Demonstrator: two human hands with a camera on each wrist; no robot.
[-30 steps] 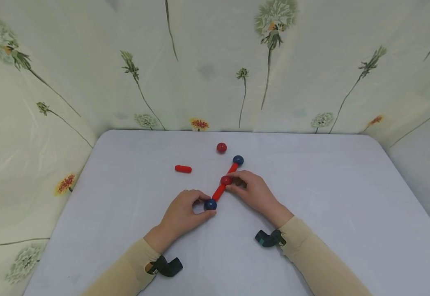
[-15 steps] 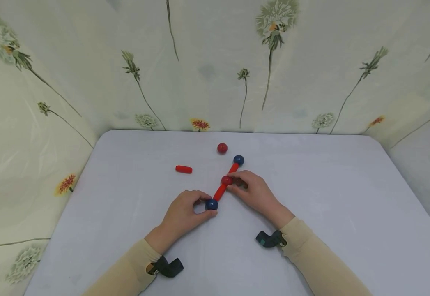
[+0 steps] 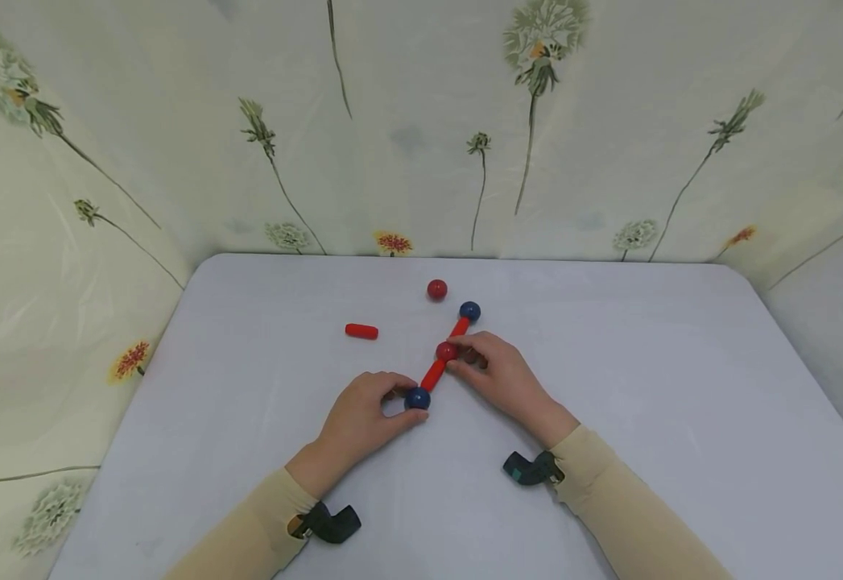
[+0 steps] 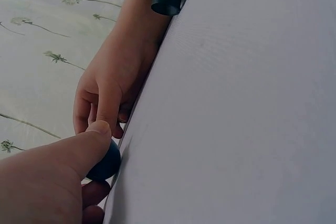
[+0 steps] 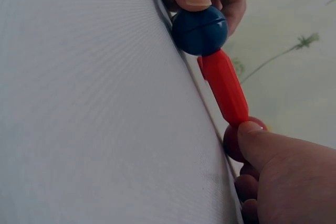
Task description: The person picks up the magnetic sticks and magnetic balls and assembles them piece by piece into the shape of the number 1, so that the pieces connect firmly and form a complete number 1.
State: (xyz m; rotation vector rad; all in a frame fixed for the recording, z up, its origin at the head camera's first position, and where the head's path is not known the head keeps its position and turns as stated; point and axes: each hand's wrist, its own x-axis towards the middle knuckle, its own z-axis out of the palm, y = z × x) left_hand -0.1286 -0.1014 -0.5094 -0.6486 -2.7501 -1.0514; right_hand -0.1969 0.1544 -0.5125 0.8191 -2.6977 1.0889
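On the table lies a slanted chain: a near blue ball (image 3: 417, 399), a red rod (image 3: 432, 375), a red ball (image 3: 446, 352), another red rod (image 3: 460, 326) and a far blue ball (image 3: 469, 311). The left hand (image 3: 365, 416) pinches the near blue ball between thumb and fingers. Thumb and fingers of the right hand (image 3: 504, 380) pinch the middle red ball. In the right wrist view, a red rod (image 5: 226, 86) joins the blue ball (image 5: 199, 31) to the partly covered red ball (image 5: 234, 142). The left wrist view shows part of the blue ball (image 4: 106, 162) under the thumb.
A loose red rod (image 3: 361, 331) lies left of the chain, and a loose red ball (image 3: 437, 290) sits beyond it near the back edge. The white table (image 3: 653, 346) ends at a flower-patterned cloth (image 3: 407, 177).
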